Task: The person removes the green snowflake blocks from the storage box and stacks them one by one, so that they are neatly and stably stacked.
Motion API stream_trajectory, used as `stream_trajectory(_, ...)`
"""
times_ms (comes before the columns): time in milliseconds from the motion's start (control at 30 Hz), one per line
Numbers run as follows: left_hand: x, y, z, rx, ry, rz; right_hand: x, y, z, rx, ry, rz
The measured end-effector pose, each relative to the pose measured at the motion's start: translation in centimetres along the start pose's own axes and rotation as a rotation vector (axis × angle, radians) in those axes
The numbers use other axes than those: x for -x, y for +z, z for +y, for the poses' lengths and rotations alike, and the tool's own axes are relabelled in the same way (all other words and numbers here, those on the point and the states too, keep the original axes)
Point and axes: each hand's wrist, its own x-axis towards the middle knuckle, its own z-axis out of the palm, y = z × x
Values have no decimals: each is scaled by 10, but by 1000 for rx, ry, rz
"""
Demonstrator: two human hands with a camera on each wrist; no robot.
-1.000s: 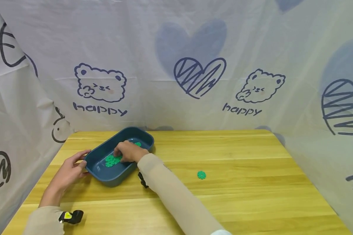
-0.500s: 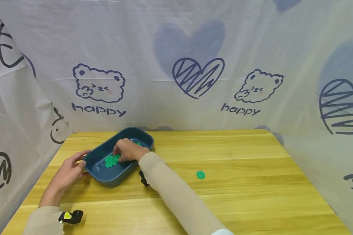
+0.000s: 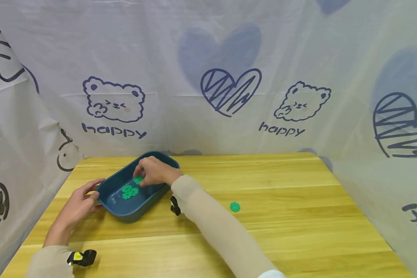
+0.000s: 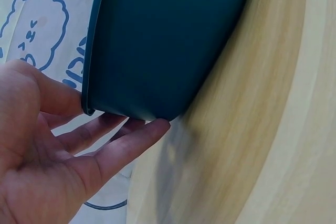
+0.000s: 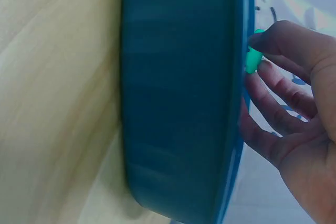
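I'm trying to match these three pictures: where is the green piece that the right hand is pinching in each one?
Head: left of centre, the green piece is in the right hand, within the blue box's outline.
Left wrist: the pinched piece can't be seen.
Right wrist: upper right, beside the box's rim.
Shared landmark: the blue box, visible in all three.

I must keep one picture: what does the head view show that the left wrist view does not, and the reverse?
Head view only: one green piece alone on the table, others inside the tub and one pinched by the right hand.
Left wrist view only: the left hand's palm side, a fingertip near the tub's bottom edge.
Both: the tub, the left hand touching it, the table and the curtain with a bear drawing.
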Motion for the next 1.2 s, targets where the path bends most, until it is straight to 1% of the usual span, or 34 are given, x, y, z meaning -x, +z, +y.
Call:
stream_trajectory(200, 2, -1, -1, -7, -1, 1, 9, -9, -1, 7, -41, -3)
stream_trajectory(367, 3, 0, -1, 9, 3, 1, 18, -18, 1, -30, -60, -8)
stream_trajectory(567, 2, 0, 1, 19, 2, 4, 34, -29, 8, -56, -87, -2)
stream_trajectory(700, 2, 0, 2, 22, 6, 4, 48, -37, 14, -82, -111, 6)
stream_trajectory(867, 3, -1, 3, 22, 9, 5, 70, -42, 25, -105, -115, 25)
stream_trajectory(1000, 2, 0, 3, 13, 11, 8, 88, -44, 37, -93, -135, 54)
stream_trajectory(1100, 2, 0, 2, 10, 10, 8, 103, -45, 45, -91, -135, 58)
stream_trajectory(1200, 3, -1, 2, 8, 9, 6, 116, -46, 52, -116, -126, 51)
